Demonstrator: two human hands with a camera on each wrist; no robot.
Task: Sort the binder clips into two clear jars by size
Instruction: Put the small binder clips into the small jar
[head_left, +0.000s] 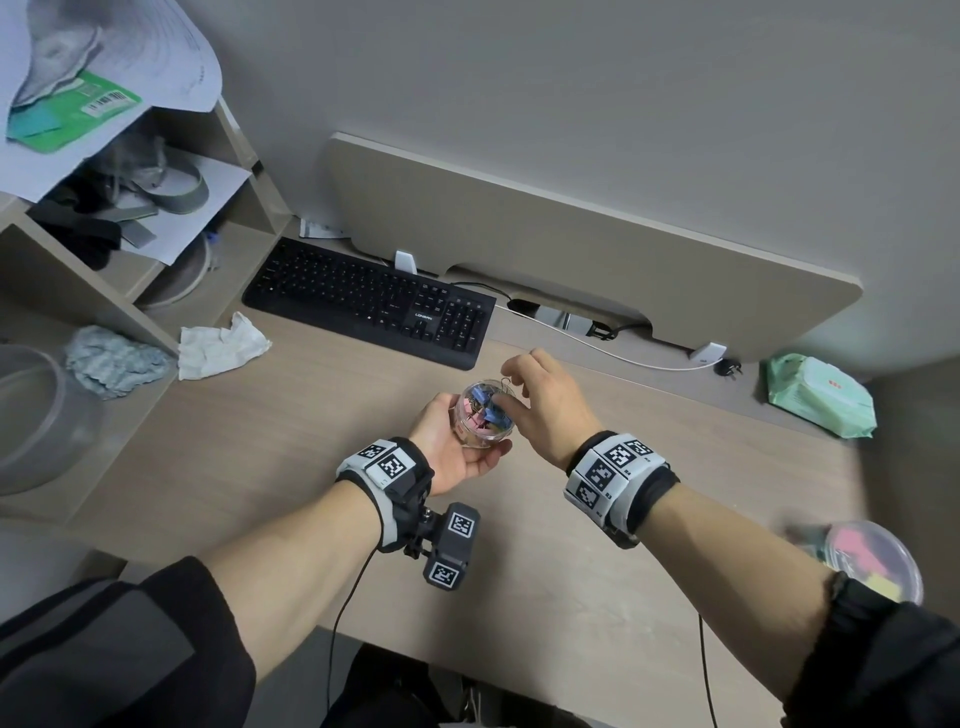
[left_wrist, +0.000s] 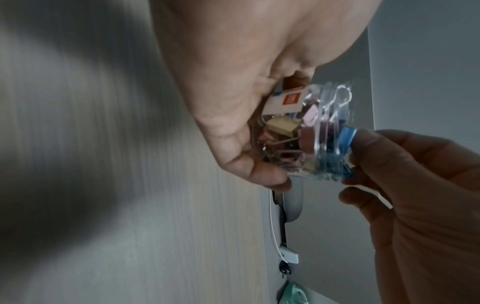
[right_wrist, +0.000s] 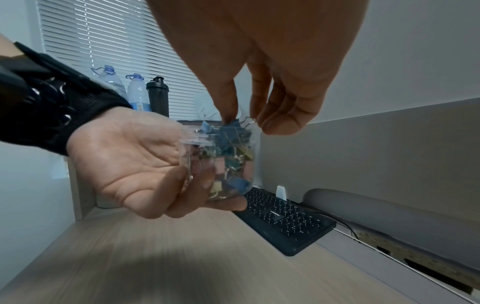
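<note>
My left hand (head_left: 457, 444) holds a small clear jar (head_left: 480, 415) above the desk, its mouth tipped toward the right hand. The jar (right_wrist: 221, 164) is packed with blue, pink and yellow binder clips. At the jar's mouth, my right hand (head_left: 511, 389) pinches a blue binder clip (right_wrist: 233, 128) between thumb and fingers; the clip's wire handle sticks up beside the index finger. In the left wrist view the blue clip (left_wrist: 346, 136) sits at the rim against the right fingertips. A second clear jar (head_left: 872, 556) with pink and yellow clips stands at the desk's near right, blurred behind my right forearm.
A black keyboard (head_left: 374, 301) lies just beyond the hands. To the left are a crumpled tissue (head_left: 218, 345), a grey cloth (head_left: 114, 364), a glass bowl (head_left: 36, 415) and shelving. A green wipes pack (head_left: 821, 395) sits far right, with a white cable (head_left: 597, 345) along the back.
</note>
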